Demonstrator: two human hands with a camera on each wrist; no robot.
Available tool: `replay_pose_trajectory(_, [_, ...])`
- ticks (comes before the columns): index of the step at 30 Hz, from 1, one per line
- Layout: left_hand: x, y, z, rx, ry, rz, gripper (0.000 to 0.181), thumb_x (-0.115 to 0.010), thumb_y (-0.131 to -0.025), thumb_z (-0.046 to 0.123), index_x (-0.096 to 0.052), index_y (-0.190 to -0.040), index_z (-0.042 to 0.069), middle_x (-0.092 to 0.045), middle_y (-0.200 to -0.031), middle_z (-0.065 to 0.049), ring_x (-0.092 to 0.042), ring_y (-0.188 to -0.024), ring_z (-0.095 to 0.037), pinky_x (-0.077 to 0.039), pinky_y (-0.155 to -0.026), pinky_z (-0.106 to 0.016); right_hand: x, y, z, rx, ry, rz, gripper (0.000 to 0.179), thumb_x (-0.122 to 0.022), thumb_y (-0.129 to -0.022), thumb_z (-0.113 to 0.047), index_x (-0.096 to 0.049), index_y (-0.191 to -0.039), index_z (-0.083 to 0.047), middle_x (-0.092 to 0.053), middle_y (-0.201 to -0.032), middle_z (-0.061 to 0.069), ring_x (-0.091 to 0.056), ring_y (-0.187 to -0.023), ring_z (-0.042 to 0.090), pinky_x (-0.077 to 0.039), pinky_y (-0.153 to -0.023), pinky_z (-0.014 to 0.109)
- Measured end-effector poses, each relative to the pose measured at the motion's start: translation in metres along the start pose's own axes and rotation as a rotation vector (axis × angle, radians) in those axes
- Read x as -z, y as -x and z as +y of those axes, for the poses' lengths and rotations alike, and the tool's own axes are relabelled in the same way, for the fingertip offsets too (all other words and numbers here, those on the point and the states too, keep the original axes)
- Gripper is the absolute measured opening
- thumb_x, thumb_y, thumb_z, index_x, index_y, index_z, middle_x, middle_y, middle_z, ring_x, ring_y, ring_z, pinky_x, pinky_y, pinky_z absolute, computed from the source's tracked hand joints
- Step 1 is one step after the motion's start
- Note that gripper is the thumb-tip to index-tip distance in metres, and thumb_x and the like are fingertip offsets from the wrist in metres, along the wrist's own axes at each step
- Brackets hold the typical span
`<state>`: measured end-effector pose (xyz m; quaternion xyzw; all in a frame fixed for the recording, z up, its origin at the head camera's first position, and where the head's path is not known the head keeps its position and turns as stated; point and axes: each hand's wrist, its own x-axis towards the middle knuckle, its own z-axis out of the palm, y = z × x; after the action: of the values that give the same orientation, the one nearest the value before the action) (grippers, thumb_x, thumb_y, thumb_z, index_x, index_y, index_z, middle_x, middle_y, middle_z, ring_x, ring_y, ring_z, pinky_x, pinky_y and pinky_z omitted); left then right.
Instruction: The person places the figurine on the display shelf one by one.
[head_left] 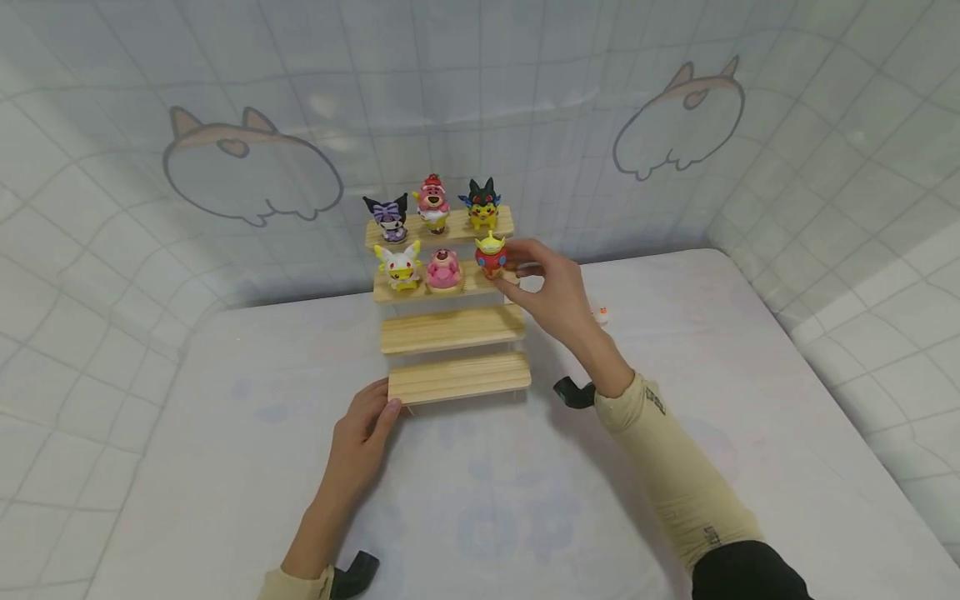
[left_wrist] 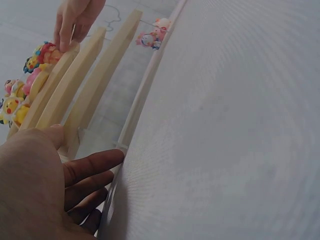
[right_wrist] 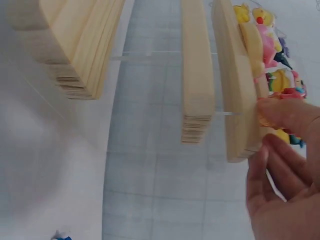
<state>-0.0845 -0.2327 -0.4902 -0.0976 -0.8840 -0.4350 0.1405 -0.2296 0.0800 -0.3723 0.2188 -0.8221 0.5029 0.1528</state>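
A four-tier wooden display stand [head_left: 453,333] with clear supports stands on the table. My left hand [head_left: 362,433] grips the left end of its lowest board, thumb at the front corner, fingers along the clear side support [left_wrist: 95,142]. At the right end of the second tier from the top, my right hand [head_left: 551,287] pinches a green-headed, three-eyed alien figurine [head_left: 491,257] in red, close over the board. Left of it on that tier sit a pink bear figurine [head_left: 444,271] and a white-hooded yellow figurine [head_left: 399,267].
On the top tier stand a black-eared purple figurine [head_left: 390,218], a strawberry-capped pink bear [head_left: 432,204] and a black-hooded yellow figurine [head_left: 483,206]. More small figurines [left_wrist: 152,36] lie right of the stand, mostly hidden behind my right wrist in the head view. A patterned curtain [head_left: 480,100] hangs behind.
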Motion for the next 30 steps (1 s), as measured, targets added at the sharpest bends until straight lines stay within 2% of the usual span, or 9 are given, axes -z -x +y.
replay_pose_trajectory(5, [-0.001, 0.001, 0.001, 0.002, 0.029, -0.006, 0.022, -0.057, -0.110, 0.019, -0.074, -0.096, 0.018, -0.069, -0.139, -0.007, -0.052, -0.145, -0.030, -0.034, -0.124, -0.024, 0.008, 0.018, 0.003, -0.037, -0.037, 0.082, 0.040, -0.081, -0.092, -0.005, -0.068, -0.129, -0.007, -0.074, -0.124, 0.007, -0.071, -0.111, 0.023, -0.063, -0.092, 0.036])
replay_pose_trajectory(10, [-0.002, 0.001, 0.001, 0.002, 0.026, -0.008, 0.022, -0.057, -0.110, 0.018, -0.075, -0.096, 0.017, -0.068, -0.140, -0.008, -0.051, -0.145, -0.030, -0.034, -0.124, -0.025, 0.013, 0.035, 0.009, -0.071, -0.002, 0.124, 0.032, -0.079, -0.093, -0.006, -0.070, -0.123, -0.009, -0.075, -0.118, 0.004, -0.073, -0.102, 0.019, -0.064, -0.090, 0.038])
replay_pose_trajectory(13, [-0.001, 0.001, 0.001, 0.012, 0.021, -0.008, 0.022, -0.057, -0.110, 0.019, -0.075, -0.098, 0.016, -0.067, -0.142, -0.008, -0.051, -0.146, -0.030, -0.034, -0.125, -0.027, 0.014, 0.041, 0.012, -0.072, -0.003, 0.125, 0.028, -0.079, -0.093, -0.006, -0.072, -0.120, -0.009, -0.076, -0.115, 0.003, -0.073, -0.100, 0.019, -0.065, -0.088, 0.040])
replay_pose_trajectory(19, [0.000, 0.000, 0.000, 0.026, 0.030, -0.008, 0.022, -0.057, -0.111, 0.019, -0.075, -0.100, 0.015, -0.066, -0.144, -0.008, -0.050, -0.147, -0.030, -0.031, -0.124, -0.020, 0.012, 0.045, 0.014, -0.036, -0.005, 0.070, 0.027, -0.078, -0.094, -0.006, -0.072, -0.120, -0.008, -0.077, -0.113, 0.007, -0.073, -0.101, 0.023, -0.065, -0.089, 0.044])
replay_pose_trajectory(21, [0.000, 0.000, -0.001, 0.028, 0.032, -0.011, 0.023, -0.056, -0.111, 0.019, -0.075, -0.100, 0.015, -0.066, -0.144, -0.008, -0.049, -0.147, -0.030, -0.032, -0.126, -0.025, 0.016, 0.046, 0.016, -0.038, -0.002, 0.072, 0.027, -0.079, -0.093, -0.005, -0.072, -0.120, -0.008, -0.077, -0.113, 0.009, -0.073, -0.101, 0.023, -0.065, -0.089, 0.046])
replay_pose_trajectory(26, [0.000, 0.000, 0.000, 0.032, 0.028, -0.014, 0.024, -0.056, -0.111, 0.020, -0.075, -0.098, 0.015, -0.067, -0.142, -0.007, -0.049, -0.147, -0.030, -0.035, -0.124, -0.047, 0.039, 0.050, 0.027, -0.051, 0.008, 0.125, 0.027, -0.079, -0.092, -0.003, -0.073, -0.118, -0.005, -0.077, -0.114, 0.008, -0.074, -0.100, 0.023, -0.065, -0.088, 0.045])
replay_pose_trajectory(30, [0.000, -0.001, 0.000, 0.032, 0.022, -0.018, 0.024, -0.056, -0.111, 0.021, -0.074, -0.097, 0.014, -0.067, -0.142, -0.008, -0.049, -0.147, -0.031, -0.035, -0.123, -0.052, 0.062, 0.054, 0.044, -0.070, 0.053, 0.179, 0.026, -0.078, -0.092, -0.002, -0.074, -0.118, -0.003, -0.077, -0.113, 0.008, -0.074, -0.100, 0.023, -0.064, -0.090, 0.040])
